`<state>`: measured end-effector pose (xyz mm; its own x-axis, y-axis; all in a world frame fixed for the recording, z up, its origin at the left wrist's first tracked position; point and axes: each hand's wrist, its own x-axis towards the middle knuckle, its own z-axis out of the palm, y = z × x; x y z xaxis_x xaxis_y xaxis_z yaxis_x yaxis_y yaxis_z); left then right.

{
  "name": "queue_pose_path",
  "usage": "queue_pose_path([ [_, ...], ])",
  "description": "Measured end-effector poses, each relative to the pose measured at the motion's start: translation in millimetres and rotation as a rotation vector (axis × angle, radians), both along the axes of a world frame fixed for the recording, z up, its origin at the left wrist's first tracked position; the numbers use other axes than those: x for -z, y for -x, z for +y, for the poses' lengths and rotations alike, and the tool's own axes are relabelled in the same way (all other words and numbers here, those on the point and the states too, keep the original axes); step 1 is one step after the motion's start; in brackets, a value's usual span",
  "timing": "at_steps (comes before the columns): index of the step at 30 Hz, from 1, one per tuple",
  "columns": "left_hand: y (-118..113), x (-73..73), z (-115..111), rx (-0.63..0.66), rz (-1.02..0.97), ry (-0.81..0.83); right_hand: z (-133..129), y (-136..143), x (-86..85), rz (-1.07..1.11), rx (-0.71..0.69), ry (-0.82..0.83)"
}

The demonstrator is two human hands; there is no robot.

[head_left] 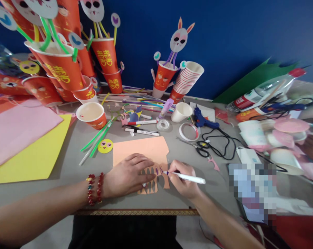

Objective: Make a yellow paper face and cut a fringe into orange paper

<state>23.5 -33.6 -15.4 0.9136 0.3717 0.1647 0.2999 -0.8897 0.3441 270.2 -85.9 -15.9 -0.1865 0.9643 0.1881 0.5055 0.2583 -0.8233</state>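
Note:
A sheet of peach-orange paper (138,147) lies on the table, its lower right edge cut with curved notches. My left hand (132,173), wearing red bead bracelets, rests flat on it with the fingers stretched out. A small white thing shows by its fingertips, too small to name. In my right hand (183,176) is a white marker (191,178), pinched near its tip. Its purple tip touches the paper beside small purple oval outlines. Dark leaf-shaped gaps or marks show between the strips near my left fingers; I cannot tell which.
Red paper cups (104,55) with paper rabbit faces stand behind. Markers (142,131), a tape roll (189,132), scissors (201,149) and a blue glue gun (204,119) lie beyond the paper. Yellow paper (42,152) is at left, a blurred phone (252,193) at right. Another person's hand (312,147) shows at far right.

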Motion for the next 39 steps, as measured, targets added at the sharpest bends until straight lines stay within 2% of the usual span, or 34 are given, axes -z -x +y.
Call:
queue_pose_path([
  [9,0.0,0.4,0.1,0.006,0.015,0.008,0.9,-1.3,0.3,0.009,-0.024,-0.006],
  [13,-0.5,0.6,0.0,-0.001,-0.002,-0.001,0.4,-1.9,2.9,0.067,0.021,0.024],
  [18,-1.1,2.0,-0.2,-0.007,-0.025,-0.005,0.4,0.3,4.0,0.013,0.054,0.028],
  [25,-0.3,2.0,0.1,0.000,-0.006,-0.001,0.7,0.3,1.0,0.013,-0.001,0.026],
  [31,-0.6,0.7,0.4,-0.002,0.008,0.014,0.4,-0.2,2.7,0.004,0.038,0.029],
  [35,-0.8,1.3,0.0,0.001,0.007,0.013,1.0,-0.2,2.8,0.011,0.002,0.032],
  [39,-1.2,1.5,-0.3,-0.009,-0.004,0.005,0.3,0.0,1.8,0.010,0.045,0.036],
])
